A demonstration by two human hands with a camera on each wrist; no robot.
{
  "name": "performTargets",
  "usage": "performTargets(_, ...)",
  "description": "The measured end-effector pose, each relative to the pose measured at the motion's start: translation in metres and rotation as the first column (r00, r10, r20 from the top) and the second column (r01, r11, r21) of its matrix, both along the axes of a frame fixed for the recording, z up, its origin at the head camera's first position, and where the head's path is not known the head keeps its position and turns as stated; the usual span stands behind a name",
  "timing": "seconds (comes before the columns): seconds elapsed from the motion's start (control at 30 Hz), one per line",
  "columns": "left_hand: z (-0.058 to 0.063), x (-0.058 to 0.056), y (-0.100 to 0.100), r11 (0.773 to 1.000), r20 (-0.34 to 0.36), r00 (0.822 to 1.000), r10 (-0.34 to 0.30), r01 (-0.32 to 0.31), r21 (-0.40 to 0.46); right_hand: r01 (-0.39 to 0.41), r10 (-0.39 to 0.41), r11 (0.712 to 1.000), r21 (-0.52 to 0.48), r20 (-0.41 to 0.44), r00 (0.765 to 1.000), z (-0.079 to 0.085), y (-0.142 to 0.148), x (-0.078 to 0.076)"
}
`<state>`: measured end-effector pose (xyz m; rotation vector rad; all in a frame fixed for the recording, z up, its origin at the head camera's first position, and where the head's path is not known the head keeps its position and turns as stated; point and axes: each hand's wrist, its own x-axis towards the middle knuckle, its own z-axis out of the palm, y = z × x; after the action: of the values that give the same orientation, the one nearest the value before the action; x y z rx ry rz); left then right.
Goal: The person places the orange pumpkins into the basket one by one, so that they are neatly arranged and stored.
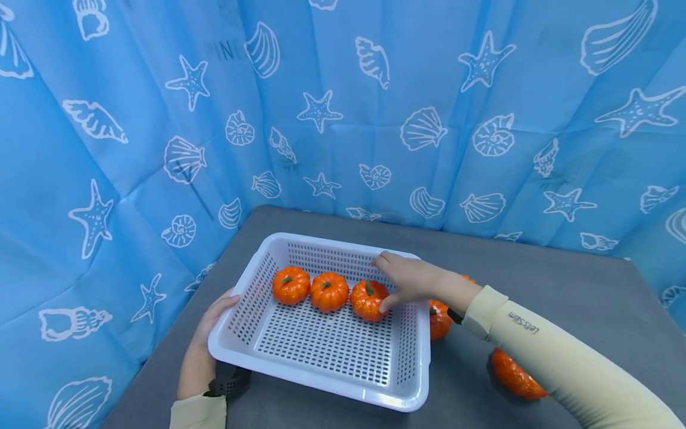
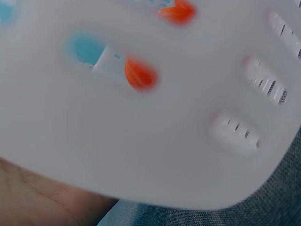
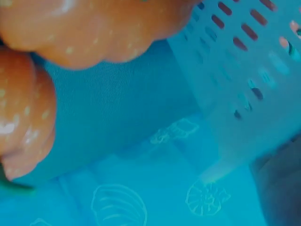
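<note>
A white perforated plastic basket (image 1: 321, 381) holds a row of small orange pumpkins: a left pumpkin (image 1: 291, 285), a middle pumpkin (image 1: 329, 292) and a right pumpkin (image 1: 368, 301). My left hand (image 1: 210, 322) holds the basket's left rim, with fingertips over its edge. Part of the palm (image 2: 42, 200) shows below the basket wall (image 2: 141, 155) in the left wrist view. Over the right rim reaches my right hand (image 1: 411, 279), fingers spread and thumb against the right pumpkin. In the right wrist view its fingers are out of sight.
Outside the basket, one pumpkin (image 1: 439, 320) sits by its right wall and another pumpkin (image 1: 517, 374) lies partly under the right sleeve (image 1: 568, 351). A further bit of orange shows behind the right wrist. A blue shell-patterned curtain (image 1: 343, 119) borders the grey table (image 1: 546, 274).
</note>
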<state>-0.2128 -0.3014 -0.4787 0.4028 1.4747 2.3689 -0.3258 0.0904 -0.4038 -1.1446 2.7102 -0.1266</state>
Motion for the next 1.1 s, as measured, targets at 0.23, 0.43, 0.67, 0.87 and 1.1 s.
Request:
performTargets(0.23,-0.005,0.003,-0.002,0.994,0.047,0.995,0.085,-0.082,-0.067,-0.011,0.005,0.989,-0.148,-0.045,0.999,0.016,0.022,0.005)
performTargets(0.43,-0.005,0.004,-0.003,0.991,0.053,0.993,0.108,-0.103,-0.087,-0.005,-0.014,0.979,-0.204,-0.092,0.996,0.027,0.046,0.005)
performTargets(0.67,-0.005,0.006,-0.001,0.985,0.085,0.986,0.147,-0.137,-0.104,0.092,-0.108,0.965,-0.246,-0.054,0.993,0.03,0.077,0.012)
performTargets(0.87,-0.003,0.001,-0.002,0.996,0.047,0.996,0.078,-0.076,-0.051,0.181,-0.182,0.949,-0.259,0.021,0.983,0.025,0.106,0.023)
performTargets(1.1,-0.003,-0.004,-0.004,0.998,-0.022,0.999,-0.044,0.045,0.05,0.223,-0.222,0.929,-0.295,0.038,0.974,0.013,0.136,0.04)
